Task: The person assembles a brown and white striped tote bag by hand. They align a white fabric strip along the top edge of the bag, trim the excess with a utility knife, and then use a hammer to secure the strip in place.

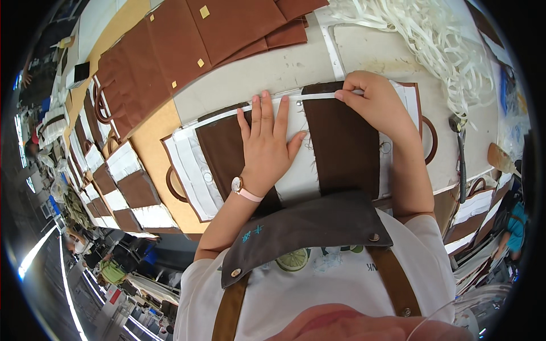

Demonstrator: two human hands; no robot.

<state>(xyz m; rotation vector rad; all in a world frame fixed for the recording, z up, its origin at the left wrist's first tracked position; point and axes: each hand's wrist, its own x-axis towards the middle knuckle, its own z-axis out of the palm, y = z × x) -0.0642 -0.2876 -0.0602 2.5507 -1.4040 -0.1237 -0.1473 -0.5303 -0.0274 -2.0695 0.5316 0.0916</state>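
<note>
At the near edge of the worktable (296, 65), right hand (375, 102) pinches the top edge of a brown-and-white fabric panel (341, 142) — thumb and forefinger closed on a thin white strip (315, 95) running along that edge. Left hand (267, 142) lies flat, fingers spread and straight, palm pressing the white middle band of the same panel; it grips nothing. A pink-strapped wristwatch (239, 186) sits on the left wrist.

Panel lies flat on the table directly in front of the person, brown stripes alternating with white, a small metal snap (299, 103) near its top edge between the two hands. Brown ring handles show at its left (170, 187) and right (432, 139) sides.

Person wears a white shirt with a grey apron bib (307, 227) and brown straps.

Surface: pale, scuffed tabletop with tan board sheets (153, 136) under the work. Beyond the panel, a stack of plain brown fabric pieces (187, 40) with small yellow tags. To the left, a long row of similar brown-and-white panels (122, 187) overlapping along the table. Upper right — a loose heap of white strips (432, 40). A dark-handled tool (459, 153) lies just right of the panel.

Room: a workshop floor at lower left, with bright strip lighting and other people at work, small and blurred.
</note>
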